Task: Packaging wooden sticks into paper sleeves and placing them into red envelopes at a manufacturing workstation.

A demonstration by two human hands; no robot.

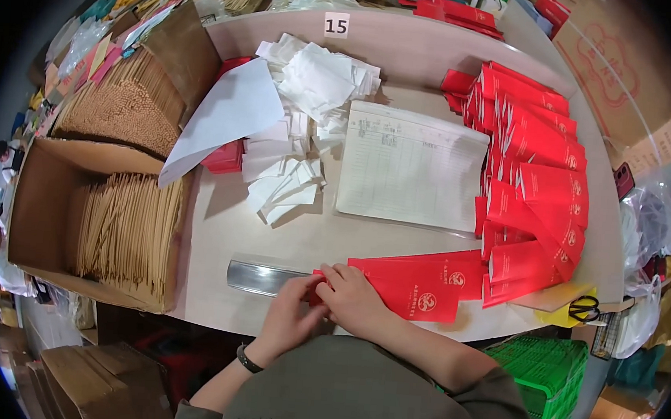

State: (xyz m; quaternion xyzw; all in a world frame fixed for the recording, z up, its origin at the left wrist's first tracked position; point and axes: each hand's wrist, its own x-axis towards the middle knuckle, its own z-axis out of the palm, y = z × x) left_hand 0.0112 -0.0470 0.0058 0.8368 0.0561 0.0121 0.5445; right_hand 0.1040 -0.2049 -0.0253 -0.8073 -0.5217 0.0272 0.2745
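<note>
Both of my hands meet at the table's front edge, over the left end of a red paper packet (401,282). My left hand (293,312) is closed, with its fingers curled about that end. My right hand (350,299) has bent fingers pressed on the same end; the fingertips partly hide each other. Another red packet (468,277) lies partly beneath, sticking out to the right. A shiny metal strip (263,278) lies flat on the table, its right end reaching to my left hand.
Fanned red packets (538,194) fill the right side. Mid-table lies a written form sheet (410,168), with loose white paper slips (318,82) beside it. Cardboard boxes of thin sticks (125,228) stand left. Black scissors (584,309) lie front right, above a green crate (539,375).
</note>
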